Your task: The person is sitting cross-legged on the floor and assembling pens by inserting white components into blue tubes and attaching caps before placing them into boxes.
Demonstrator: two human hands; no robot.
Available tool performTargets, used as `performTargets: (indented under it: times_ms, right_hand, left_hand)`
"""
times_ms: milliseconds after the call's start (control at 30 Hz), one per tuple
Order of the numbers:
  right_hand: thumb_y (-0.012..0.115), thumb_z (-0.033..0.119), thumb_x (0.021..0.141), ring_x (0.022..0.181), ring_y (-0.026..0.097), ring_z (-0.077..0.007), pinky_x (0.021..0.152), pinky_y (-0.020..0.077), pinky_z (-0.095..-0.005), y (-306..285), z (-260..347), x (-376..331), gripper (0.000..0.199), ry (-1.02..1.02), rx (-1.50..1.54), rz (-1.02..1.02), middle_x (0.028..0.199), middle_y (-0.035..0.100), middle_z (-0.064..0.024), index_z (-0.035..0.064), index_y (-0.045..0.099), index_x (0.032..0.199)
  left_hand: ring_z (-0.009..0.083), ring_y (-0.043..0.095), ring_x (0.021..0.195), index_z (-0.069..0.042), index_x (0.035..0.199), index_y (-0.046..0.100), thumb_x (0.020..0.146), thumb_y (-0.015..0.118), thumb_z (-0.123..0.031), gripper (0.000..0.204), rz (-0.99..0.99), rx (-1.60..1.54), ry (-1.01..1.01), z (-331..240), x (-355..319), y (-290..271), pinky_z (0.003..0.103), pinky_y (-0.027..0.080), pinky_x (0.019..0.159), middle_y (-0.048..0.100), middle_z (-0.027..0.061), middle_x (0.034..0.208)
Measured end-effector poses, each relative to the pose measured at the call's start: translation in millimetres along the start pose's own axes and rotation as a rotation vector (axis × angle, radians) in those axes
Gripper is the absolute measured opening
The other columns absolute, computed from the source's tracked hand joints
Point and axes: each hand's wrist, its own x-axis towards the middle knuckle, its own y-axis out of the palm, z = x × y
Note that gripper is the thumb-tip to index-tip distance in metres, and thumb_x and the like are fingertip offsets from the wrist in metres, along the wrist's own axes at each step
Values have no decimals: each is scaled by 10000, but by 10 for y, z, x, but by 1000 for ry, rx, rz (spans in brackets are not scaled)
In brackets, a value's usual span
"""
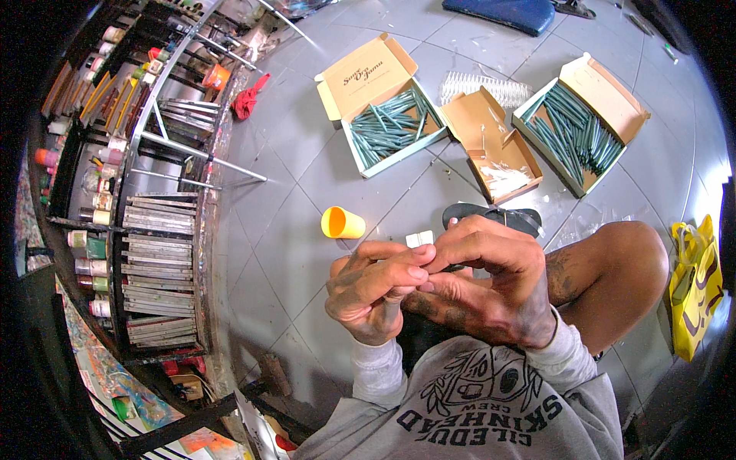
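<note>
My left hand [369,291] and my right hand [498,280] meet in front of my body, thumbs and index fingers pinched together at the tips. Whatever sits between the fingertips is too small or hidden to make out. Just beyond them shows a small white block-like piece [419,239]; whether a finger touches it I cannot tell. A yellow cup [343,222] lies on the floor past my left hand. Behind my right hand is a black sandal [521,220], partly covered.
Two open cardboard boxes hold many dark green pen-like sticks, one left [387,126] and one right [575,134]. Between them lies an open box [491,157] with white scraps, near a clear ridged plastic tray [483,88]. A crowded rack [161,253] stands left; a yellow bag [694,287] lies right.
</note>
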Motion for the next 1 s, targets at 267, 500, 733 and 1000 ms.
performTargets:
  times_ms: [267, 500, 733, 1000]
  right_hand:
    - [796, 20, 811, 909, 689, -153, 775, 585, -268, 81, -47, -52, 189, 144, 256, -21, 1024, 666, -79, 22, 673, 954]
    - [787, 25, 803, 889, 703, -195, 751, 561, -303, 7, 2, 5, 207, 57, 76, 28, 983, 694, -88, 18, 676, 977]
    - [730, 2, 810, 887, 701, -254, 793, 524, -344, -18, -22, 6, 247, -68, -104, 96, 988, 710, -115, 12, 687, 1053]
    - [745, 64, 806, 979, 714, -208, 897, 534, -311, 36, -122, -75, 272, 56, -182, 144, 1037, 717, -92, -5, 667, 1057]
  left_hand:
    - [220, 689, 728, -30, 787, 720, 879, 738, -249, 238, -10, -32, -1, 33, -27, 34, 312, 541, 684, 764, 131, 831]
    - [199, 654, 756, -23, 811, 727, 894, 728, -227, 221, -8, 59, 62, 77, -27, -43, 305, 527, 667, 761, 128, 821]
    - [217, 705, 770, 30, 878, 736, 898, 721, -140, 172, 39, 50, -90, -55, 10, -54, 292, 554, 687, 759, 151, 870]
    - [242, 740, 834, 63, 897, 722, 918, 702, -105, 170, -16, 18, -175, -125, 11, 12, 302, 567, 754, 749, 207, 942]
